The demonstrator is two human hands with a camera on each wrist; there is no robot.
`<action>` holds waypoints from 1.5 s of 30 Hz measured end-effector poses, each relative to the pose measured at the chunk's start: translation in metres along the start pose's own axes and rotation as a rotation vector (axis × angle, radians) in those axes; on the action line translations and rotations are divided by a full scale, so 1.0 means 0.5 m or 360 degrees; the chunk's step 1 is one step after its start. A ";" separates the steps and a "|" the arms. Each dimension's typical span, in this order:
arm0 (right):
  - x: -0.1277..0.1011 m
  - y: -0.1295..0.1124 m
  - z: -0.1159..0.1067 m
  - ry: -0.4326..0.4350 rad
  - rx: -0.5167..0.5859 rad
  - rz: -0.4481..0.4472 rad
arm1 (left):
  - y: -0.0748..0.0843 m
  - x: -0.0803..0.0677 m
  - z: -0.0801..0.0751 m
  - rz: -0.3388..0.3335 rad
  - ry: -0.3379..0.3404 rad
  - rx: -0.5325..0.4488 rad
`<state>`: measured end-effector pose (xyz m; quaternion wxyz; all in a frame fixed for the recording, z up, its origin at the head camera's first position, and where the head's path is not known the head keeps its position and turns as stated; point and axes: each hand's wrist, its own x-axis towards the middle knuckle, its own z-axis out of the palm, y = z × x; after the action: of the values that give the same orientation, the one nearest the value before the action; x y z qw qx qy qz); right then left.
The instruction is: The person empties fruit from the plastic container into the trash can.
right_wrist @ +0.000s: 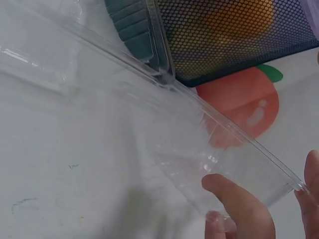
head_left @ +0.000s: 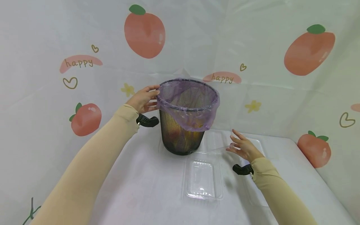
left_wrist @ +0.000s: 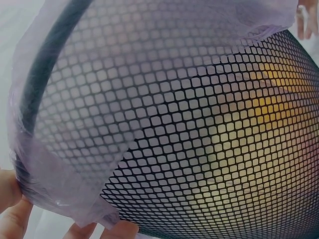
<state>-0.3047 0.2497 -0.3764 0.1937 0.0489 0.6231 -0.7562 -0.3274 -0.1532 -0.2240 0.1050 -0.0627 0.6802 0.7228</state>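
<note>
A black mesh wastebasket stands upright at the back, a translucent purple bag folded over its rim. My left hand touches the bagged rim on its left side, fingers fairly straight. In the left wrist view, fingertips lie against the loose bag edge; part of that hand is cut off. To the right of the basket, my right hand grips a clear plastic container by one end, holding it tilted. Thumb and fingers lie on either side of its wall.
Another clear plastic container lies on the white tabletop in front of the basket. More clear plastic pieces lie at the right. Yellow and orange shapes show through the mesh. A white printed curtain hangs behind.
</note>
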 end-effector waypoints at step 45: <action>0.015 0.013 -0.044 -0.0022 -0.0019 0.0126 | -0.003 0.006 0.001 0.0003 0.0012 -0.0020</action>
<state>-0.3131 0.2680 -0.3895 0.2280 0.0671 0.6239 -0.7445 -0.3302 -0.1524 -0.2260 0.1013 -0.0655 0.6761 0.7269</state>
